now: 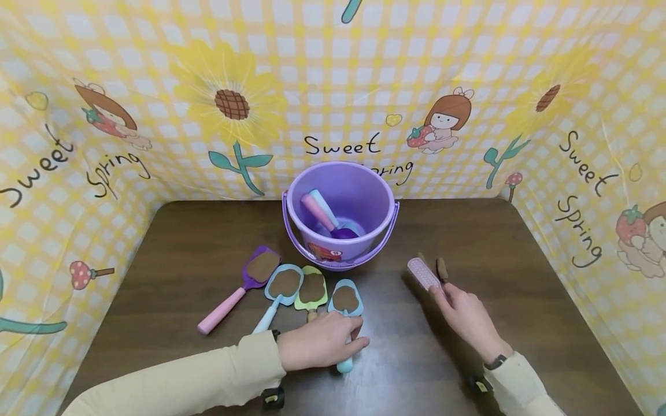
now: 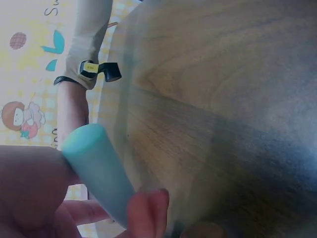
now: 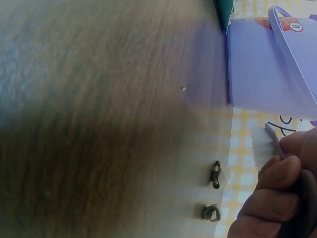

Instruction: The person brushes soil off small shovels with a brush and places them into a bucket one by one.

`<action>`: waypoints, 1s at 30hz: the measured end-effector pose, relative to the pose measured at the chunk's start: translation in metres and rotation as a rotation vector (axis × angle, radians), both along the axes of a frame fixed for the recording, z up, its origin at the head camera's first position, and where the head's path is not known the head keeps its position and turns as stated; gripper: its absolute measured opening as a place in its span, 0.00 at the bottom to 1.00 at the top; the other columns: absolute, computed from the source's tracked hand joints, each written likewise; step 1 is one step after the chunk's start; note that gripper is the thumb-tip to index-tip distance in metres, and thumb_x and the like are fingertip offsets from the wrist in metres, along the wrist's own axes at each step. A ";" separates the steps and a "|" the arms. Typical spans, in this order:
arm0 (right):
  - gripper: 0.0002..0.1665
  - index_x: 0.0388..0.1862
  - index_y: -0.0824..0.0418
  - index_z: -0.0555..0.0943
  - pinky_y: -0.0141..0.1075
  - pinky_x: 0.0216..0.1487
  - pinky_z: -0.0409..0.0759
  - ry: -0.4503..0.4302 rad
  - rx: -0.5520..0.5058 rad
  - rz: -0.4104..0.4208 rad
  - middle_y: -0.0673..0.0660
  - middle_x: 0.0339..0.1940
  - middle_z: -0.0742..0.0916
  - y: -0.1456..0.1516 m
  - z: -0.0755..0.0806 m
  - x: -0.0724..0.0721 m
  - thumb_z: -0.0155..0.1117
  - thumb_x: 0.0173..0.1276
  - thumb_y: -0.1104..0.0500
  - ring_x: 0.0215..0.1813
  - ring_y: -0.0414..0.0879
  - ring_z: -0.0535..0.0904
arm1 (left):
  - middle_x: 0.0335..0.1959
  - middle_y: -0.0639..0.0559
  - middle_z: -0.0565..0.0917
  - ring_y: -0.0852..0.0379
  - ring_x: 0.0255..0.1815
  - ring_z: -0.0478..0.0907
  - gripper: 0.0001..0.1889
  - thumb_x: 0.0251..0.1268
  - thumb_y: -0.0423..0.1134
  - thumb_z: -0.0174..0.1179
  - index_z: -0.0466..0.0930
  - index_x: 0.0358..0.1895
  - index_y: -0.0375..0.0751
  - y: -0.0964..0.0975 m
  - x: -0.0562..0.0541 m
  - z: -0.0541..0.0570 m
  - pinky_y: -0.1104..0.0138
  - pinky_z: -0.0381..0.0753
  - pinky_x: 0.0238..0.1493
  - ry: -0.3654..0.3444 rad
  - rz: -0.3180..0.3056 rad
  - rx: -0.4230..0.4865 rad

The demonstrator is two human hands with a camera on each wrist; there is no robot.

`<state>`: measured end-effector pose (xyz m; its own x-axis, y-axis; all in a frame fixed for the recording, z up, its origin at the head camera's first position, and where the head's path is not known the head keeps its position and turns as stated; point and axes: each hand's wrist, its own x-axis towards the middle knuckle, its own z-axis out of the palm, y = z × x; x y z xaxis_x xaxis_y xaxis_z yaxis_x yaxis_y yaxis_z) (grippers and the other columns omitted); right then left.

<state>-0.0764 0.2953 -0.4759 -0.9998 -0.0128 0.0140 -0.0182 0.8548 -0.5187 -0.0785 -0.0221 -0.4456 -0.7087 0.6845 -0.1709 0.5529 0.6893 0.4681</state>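
My left hand [image 1: 325, 341] holds the handle of a light blue toy shovel [image 1: 345, 283] that has a brown patch on its blade. In the left wrist view the rounded end of that handle [image 2: 96, 163] shows between the palm and the fingers. Over on the right, my right hand [image 1: 470, 318] grips a small lilac brush [image 1: 422, 273]; its white bristles [image 3: 262, 144] show in the right wrist view. Two brown curled pieces, one [image 3: 215, 174] and another [image 3: 212, 213], lie on the table near the brush.
A purple bucket [image 1: 338, 254] stands at the back middle with a pink-handled and a light blue-handled tool [image 1: 319, 211] inside. Left of my left hand lie a purple shovel [image 1: 224, 309], another light blue shovel [image 1: 267, 318] and a green shovel [image 1: 312, 303], each brown-patched. Patterned cloth [image 1: 333, 86] walls the table [image 1: 395, 370].
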 end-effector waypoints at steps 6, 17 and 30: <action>0.20 0.37 0.63 0.78 0.37 0.22 0.66 -0.010 0.004 -0.004 0.51 0.20 0.74 -0.002 -0.001 0.000 0.58 0.82 0.48 0.21 0.44 0.69 | 0.19 0.63 0.72 0.60 0.23 0.73 0.13 0.74 0.60 0.59 0.76 0.35 0.60 -0.006 -0.016 -0.062 0.56 0.65 0.26 0.013 -0.042 0.021; 0.19 0.31 0.59 0.75 0.37 0.22 0.65 0.022 0.011 0.011 0.50 0.19 0.73 -0.005 0.002 -0.001 0.59 0.81 0.49 0.21 0.44 0.69 | 0.32 0.58 0.80 0.60 0.34 0.77 0.02 0.74 0.37 0.60 0.80 0.43 0.50 -0.007 -0.010 0.003 0.61 0.76 0.29 -0.038 -0.070 0.085; 0.19 0.34 0.61 0.77 0.36 0.22 0.66 -0.007 -0.006 0.011 0.50 0.20 0.74 -0.003 0.001 0.000 0.58 0.81 0.49 0.21 0.44 0.69 | 0.36 0.52 0.77 0.58 0.35 0.76 0.10 0.79 0.40 0.58 0.67 0.52 0.46 -0.011 -0.022 -0.033 0.61 0.78 0.35 0.092 -0.049 0.251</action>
